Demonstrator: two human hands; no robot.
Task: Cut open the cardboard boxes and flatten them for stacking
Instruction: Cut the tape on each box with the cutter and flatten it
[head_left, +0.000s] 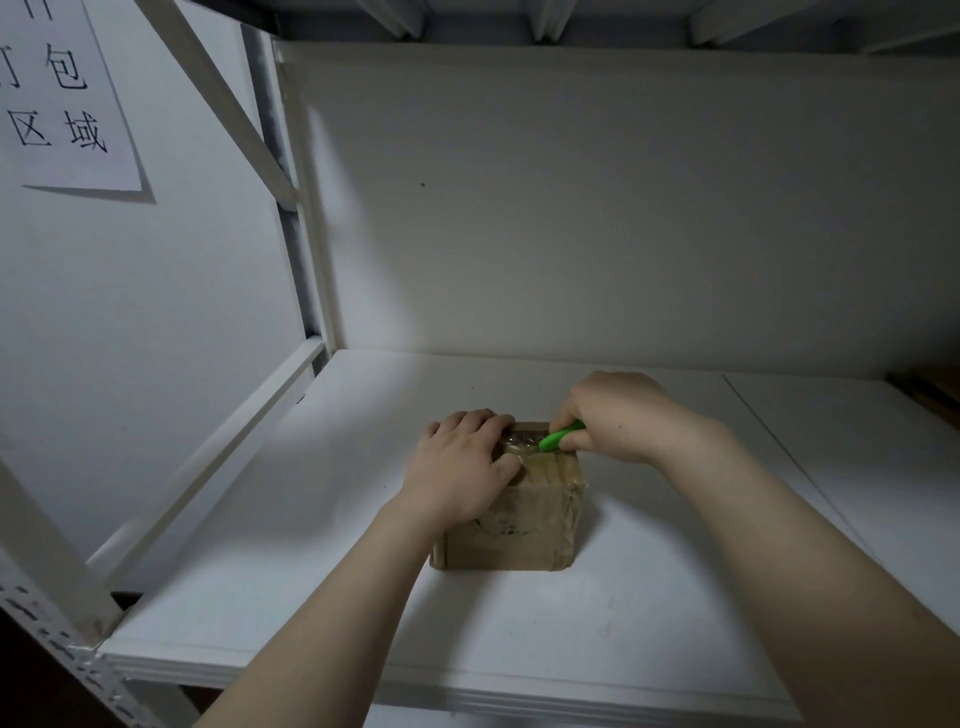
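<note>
Now the right hand (618, 415), gripping a green plastic cutter (558, 435), is aiming its tip leftward over the brown taped cardboard box (524, 525) on the white shelf (311, 571), right beside the left hand (462, 462) pressing flat on its top.

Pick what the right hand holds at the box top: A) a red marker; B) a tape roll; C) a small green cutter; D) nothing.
C: the right hand grips a small green plastic cutter against the taped top of the brown cardboard box.

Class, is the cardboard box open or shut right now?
Shut: the box has its taped top flat under the left hand; the right hand holds a green cutter there.
</note>
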